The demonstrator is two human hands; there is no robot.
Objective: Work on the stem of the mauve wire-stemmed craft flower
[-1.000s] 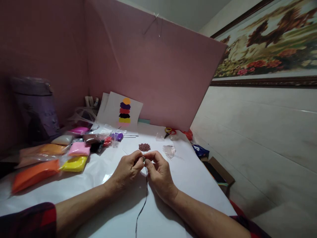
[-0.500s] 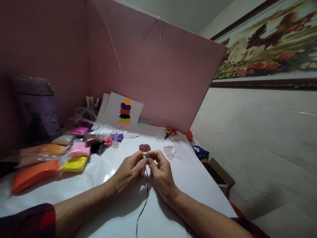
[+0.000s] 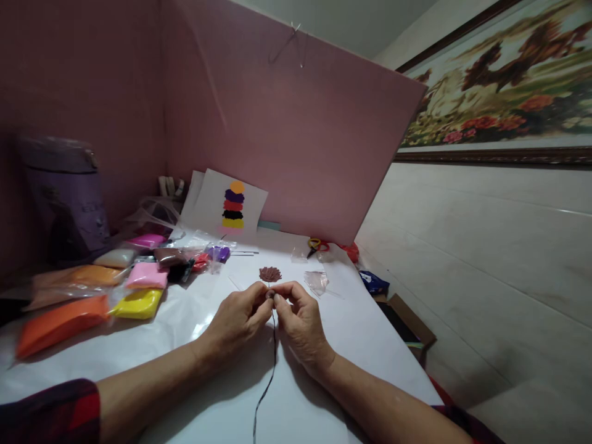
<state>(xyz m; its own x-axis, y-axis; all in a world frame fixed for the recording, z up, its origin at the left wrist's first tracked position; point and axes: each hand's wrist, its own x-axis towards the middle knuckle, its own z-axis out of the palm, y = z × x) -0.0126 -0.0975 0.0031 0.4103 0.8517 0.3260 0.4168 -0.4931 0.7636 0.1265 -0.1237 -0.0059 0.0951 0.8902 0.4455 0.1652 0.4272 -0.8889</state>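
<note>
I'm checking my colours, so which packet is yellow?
The yellow packet right of the bright orange packet, in front of the pink packet; no other is yellow.

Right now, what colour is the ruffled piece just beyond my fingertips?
The ruffled piece is a dull reddish brown, seen best in the head view.

A pink panel [image 3: 296, 135] stands beyond the white table [image 3: 365, 320]. At right, a framed picture [image 3: 504, 92] hangs on the pale tiled wall [image 3: 509, 246].

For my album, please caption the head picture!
Left hand and right hand meet at a dark strand near a brown flower.
</note>
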